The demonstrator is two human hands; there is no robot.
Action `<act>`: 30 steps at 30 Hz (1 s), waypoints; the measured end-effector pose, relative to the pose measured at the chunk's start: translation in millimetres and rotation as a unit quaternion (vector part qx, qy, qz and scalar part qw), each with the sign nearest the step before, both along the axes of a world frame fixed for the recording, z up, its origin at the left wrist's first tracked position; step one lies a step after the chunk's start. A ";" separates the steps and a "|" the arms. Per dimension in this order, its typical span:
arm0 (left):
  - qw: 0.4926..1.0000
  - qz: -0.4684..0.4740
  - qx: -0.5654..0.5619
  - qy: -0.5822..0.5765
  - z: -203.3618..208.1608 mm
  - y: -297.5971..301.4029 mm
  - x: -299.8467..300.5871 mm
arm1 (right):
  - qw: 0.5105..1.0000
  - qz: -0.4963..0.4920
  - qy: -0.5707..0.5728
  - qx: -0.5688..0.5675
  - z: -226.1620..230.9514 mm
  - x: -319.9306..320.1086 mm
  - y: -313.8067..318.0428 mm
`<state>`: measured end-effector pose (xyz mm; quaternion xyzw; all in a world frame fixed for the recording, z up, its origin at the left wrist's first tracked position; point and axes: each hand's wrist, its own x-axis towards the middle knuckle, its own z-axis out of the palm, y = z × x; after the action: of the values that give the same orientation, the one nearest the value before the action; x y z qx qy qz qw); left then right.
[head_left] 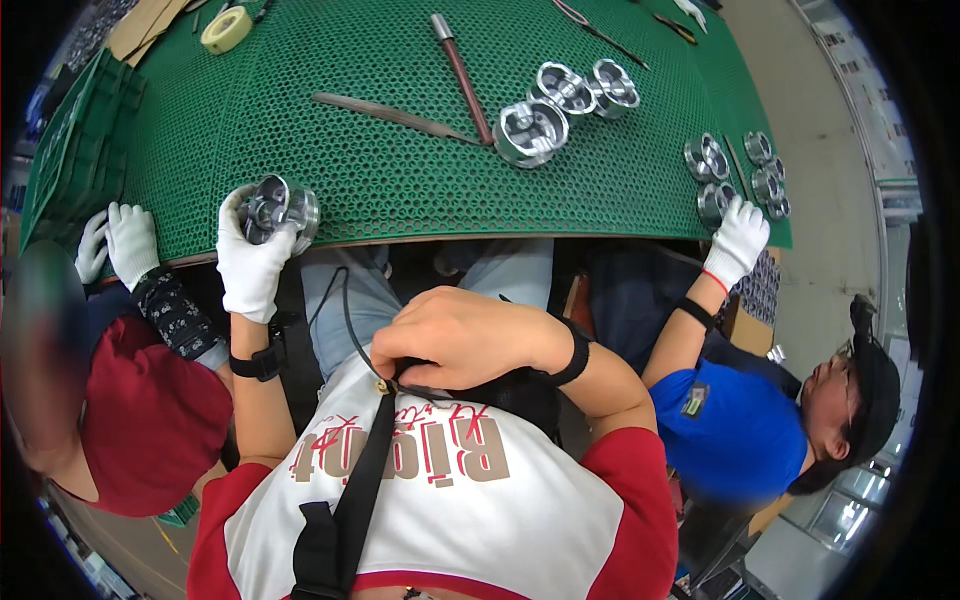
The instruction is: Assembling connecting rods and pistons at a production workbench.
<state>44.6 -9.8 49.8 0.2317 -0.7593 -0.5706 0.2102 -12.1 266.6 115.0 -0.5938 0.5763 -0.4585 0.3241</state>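
Note:
My left hand (252, 262), in a white knit glove, is closed around a shiny metal engine piston (302, 212) at the front edge of the green bench mat (380, 190). The piston's hollow side shows, and part of it is hidden by the glove. My right hand (452, 338) is bare and held in front of my chest. Its fingers are curled and pinch a black cord (345, 300) close to a small brass-coloured clip (384, 387) on a black strap (368, 470). The fingertips are partly hidden.
Further back lie three pistons (530, 133), a hammer-like rod (462, 80), a flat file (395, 115) and a tape roll (226, 30). Green crates (80, 150) stand left. Co-workers sit on both sides; the right one's gloved hand (738, 240) touches a piston (713, 203).

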 end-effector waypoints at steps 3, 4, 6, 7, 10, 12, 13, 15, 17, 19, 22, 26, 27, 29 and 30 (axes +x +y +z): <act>0.999 0.024 -0.039 -0.028 8.9 1.1 6.4 | 0.997 0.020 0.035 -0.064 -2.6 -5.7 -8.0; 0.998 0.038 -0.035 -0.024 10.3 -0.8 7.9 | 0.997 0.034 0.038 -0.062 -2.7 -7.4 -9.7; 0.998 0.029 -0.051 -0.029 10.9 -5.5 11.2 | 0.998 0.009 -0.022 -0.062 -4.8 -6.2 -11.7; 0.998 0.026 -0.049 -0.035 10.8 -8.2 12.7 | 0.997 -0.009 -0.071 0.007 -4.9 -5.6 -12.0; 0.998 0.030 -0.049 -0.023 9.1 -9.8 9.2 | 0.982 -0.031 -0.159 0.092 -7.3 -4.9 -25.5; 0.999 0.019 -0.046 -0.007 4.9 -14.1 10.1 | 0.981 -0.018 -0.168 0.101 -4.4 -6.1 -38.2; 0.999 0.019 -0.046 0.013 1.4 -18.4 8.9 | 0.975 -0.007 -0.195 0.104 1.9 -9.1 -46.0; 1.000 0.016 0.011 0.013 -0.6 -21.7 11.3 | 0.964 0.003 -0.247 0.102 16.9 -24.0 -51.7; 0.999 0.014 0.034 0.030 -4.4 -25.2 11.6 | 0.954 -0.034 -0.296 0.032 19.6 -32.4 -49.5; 0.999 0.006 0.031 0.017 -3.1 -31.6 10.8 | 0.958 -0.044 -0.284 0.014 23.9 -32.4 -50.6; 1.000 0.009 0.013 0.016 -1.7 -36.3 6.9 | 0.981 -0.007 -0.169 0.096 24.1 -32.9 -54.0; 0.999 0.026 0.030 0.013 5.3 -35.7 12.8 | 0.997 0.015 0.035 0.074 5.1 -42.5 -41.5; 1.000 0.026 0.009 0.014 3.6 -39.3 13.3 | 0.999 0.013 0.021 0.047 4.3 -39.2 -41.9; 0.999 0.038 0.005 0.010 3.5 -38.1 15.2 | 0.998 0.008 -0.014 0.054 5.7 -28.0 -48.8; 0.999 0.034 -0.001 0.008 5.1 -37.1 14.2 | 0.998 0.011 -0.012 0.055 8.6 -26.6 -56.0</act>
<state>58.8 -46.9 55.0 0.2523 -0.7498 -0.5643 0.2361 -38.7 210.6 123.7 -0.5761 0.5898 -0.4298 0.3682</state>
